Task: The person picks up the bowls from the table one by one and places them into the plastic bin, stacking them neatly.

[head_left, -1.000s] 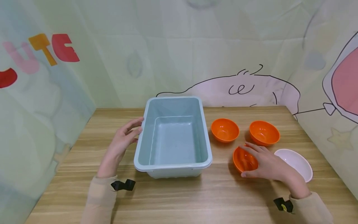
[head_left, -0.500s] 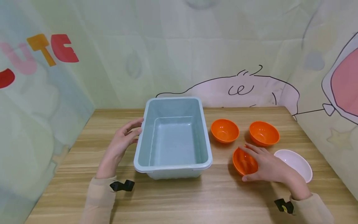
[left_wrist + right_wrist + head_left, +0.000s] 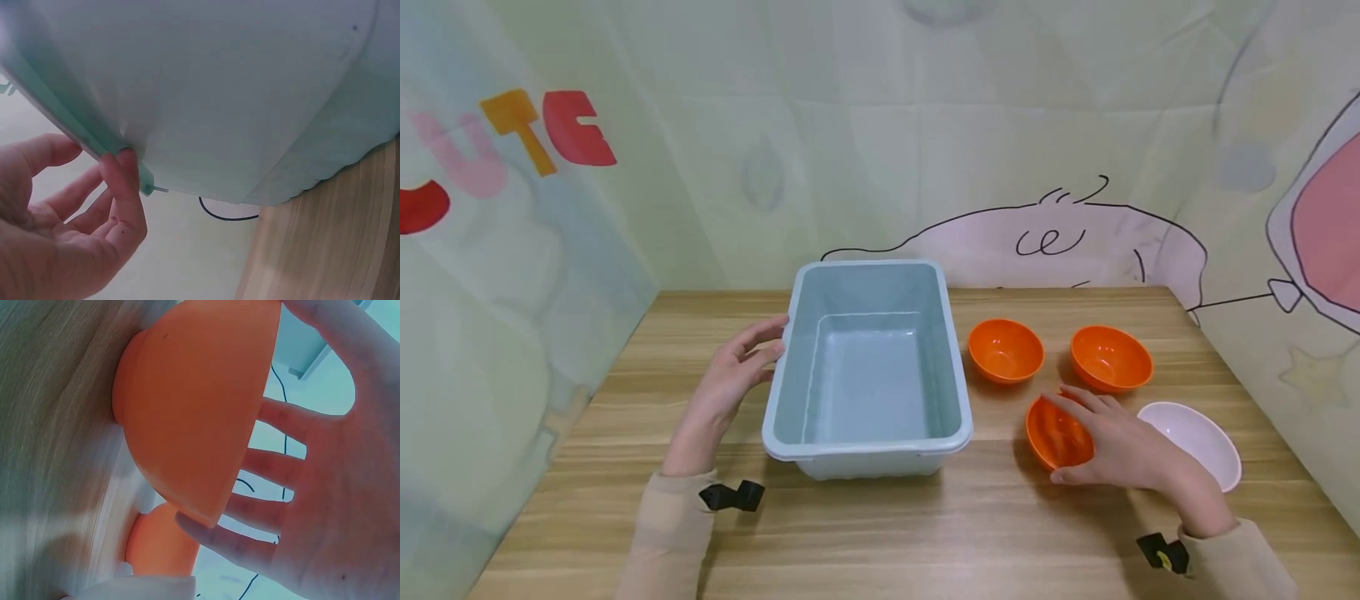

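Observation:
A light blue-grey rectangular plastic basin [image 3: 868, 451] stands in the middle of the wooden table. My left hand [image 3: 730, 379] holds its left rim; in the left wrist view, curled fingers [image 3: 125, 194] hook beneath the lip, and the basin's outer wall [image 3: 231, 106] fills the upper part. To the right, my right hand [image 3: 1123, 443] spans an orange bowl [image 3: 1051, 433], thumb at the near rim and fingers at the far one. The right wrist view has this bowl's outer side [image 3: 194, 412] close up, its foot on or near the table. The palm covers part of the bowl.
Two more orange bowls stand behind the held one, one at back left [image 3: 1004, 352] and one at back right [image 3: 1109, 358]. A white oval dish [image 3: 1197, 446] lies beside my right wrist. A printed cloth backdrop [image 3: 880, 167] borders the table [image 3: 985, 533].

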Tool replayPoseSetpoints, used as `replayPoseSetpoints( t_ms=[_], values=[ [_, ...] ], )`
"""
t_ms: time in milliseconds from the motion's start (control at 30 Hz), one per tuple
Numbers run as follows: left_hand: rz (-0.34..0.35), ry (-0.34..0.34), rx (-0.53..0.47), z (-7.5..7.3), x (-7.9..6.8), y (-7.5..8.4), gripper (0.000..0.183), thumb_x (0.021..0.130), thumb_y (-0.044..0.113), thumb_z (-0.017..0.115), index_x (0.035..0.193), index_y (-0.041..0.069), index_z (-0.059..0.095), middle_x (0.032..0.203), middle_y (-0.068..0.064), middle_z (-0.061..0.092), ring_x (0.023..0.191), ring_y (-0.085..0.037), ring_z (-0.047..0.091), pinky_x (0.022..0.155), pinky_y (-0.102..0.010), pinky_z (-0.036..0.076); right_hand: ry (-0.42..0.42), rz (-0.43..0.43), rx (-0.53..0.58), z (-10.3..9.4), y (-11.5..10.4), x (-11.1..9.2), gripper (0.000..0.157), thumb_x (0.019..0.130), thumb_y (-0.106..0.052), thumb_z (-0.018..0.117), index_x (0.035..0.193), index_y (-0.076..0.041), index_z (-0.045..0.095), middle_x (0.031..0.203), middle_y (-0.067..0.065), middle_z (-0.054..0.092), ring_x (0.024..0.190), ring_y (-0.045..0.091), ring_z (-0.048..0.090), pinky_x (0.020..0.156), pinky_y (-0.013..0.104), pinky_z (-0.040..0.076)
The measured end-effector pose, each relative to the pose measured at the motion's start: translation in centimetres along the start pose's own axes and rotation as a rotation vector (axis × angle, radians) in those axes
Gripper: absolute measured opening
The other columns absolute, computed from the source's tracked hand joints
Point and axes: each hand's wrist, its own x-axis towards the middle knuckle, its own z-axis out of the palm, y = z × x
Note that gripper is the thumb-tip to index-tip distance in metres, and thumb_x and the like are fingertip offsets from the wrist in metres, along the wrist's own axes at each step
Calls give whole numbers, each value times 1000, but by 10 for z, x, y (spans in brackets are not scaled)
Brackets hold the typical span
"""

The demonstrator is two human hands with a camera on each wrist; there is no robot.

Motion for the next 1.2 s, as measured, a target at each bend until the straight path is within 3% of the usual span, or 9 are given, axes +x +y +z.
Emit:
replayPoseSetpoints(
  t_ms=[867,1200],
  values=[
    [-30,19,-40,2,-1,3,53,96,34,58,144,17,44,141,-10,46,104,0,58,90,-26,51,42,-37,-55,1,1,-2,89,66,-53,81,141,-20,48,133,19,51,118,45,48,90,59,47],
    [-35,25,-70,4,-1,2,51,97,29,57,144,14,44,139,-10,45,100,2,60,83,-22,52,45,-43,-48,-2,-1,-3,88,66,-55,81,141,-22,47,134,18,50,121,46,46,90,61,46]
  ],
)
